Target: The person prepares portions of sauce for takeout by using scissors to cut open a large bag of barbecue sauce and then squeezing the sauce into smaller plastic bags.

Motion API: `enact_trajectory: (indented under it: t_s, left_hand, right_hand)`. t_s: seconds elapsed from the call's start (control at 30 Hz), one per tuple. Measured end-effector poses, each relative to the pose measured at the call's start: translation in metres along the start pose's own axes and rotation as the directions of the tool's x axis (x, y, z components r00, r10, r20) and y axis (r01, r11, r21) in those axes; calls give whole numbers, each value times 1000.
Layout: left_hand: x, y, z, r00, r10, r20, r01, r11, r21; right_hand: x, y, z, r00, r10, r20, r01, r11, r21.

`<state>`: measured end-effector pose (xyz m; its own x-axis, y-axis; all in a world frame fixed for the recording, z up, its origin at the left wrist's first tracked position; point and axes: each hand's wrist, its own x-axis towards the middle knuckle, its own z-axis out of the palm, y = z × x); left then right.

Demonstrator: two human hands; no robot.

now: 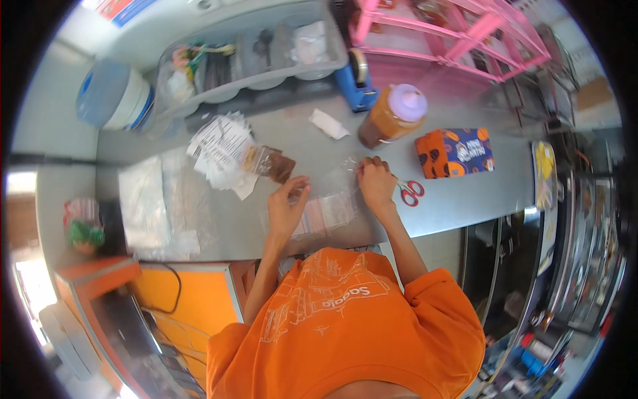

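My left hand (286,207) hovers with fingers apart beside a small clear packet of brown sauce (275,164), which rests on a fanned stack of printed paper slips (222,144). My right hand (376,182) pinches a small clear plastic bag (350,164) at its fingertips. Between my forearms, clear plastic bags with stripes (329,212) lie flat on the metal table. Red-handled scissors (411,193) lie just right of my right hand, their blades partly hidden. Beyond that hand stands a squeeze bottle of brown sauce (391,117) with a pale lilac lid.
A printed carton (456,153) sits right of the bottle on the metal table (473,209). Behind are a blue tape dispenser (358,85), a grey divided tray (249,82) and a pink rack (448,37). A folded white paper (328,123) and clear plastic bags (144,204) lie on the table.
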<state>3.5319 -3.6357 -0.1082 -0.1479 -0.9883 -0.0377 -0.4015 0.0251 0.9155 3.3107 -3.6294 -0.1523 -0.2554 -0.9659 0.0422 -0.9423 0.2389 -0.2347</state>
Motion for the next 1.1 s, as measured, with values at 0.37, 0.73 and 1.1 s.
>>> enact_trajectory:
  t_s: [0.37,0.73,1.1]
  left_hand:
    - [0,12,40,951,-132,280,222,922,-317]
    - [2,13,31,997,-62,51,77,907,-414]
    - [0,5,19,988,-90,123,145,802,-579]
  right_hand:
    - [-10,-40,-51,994,-83,-67,106,700,707]
    - [-19,-58,-58,981,-189,-30,144,628,765]
    - [-12,-43,-44,911,-287,295,-229,243,943]
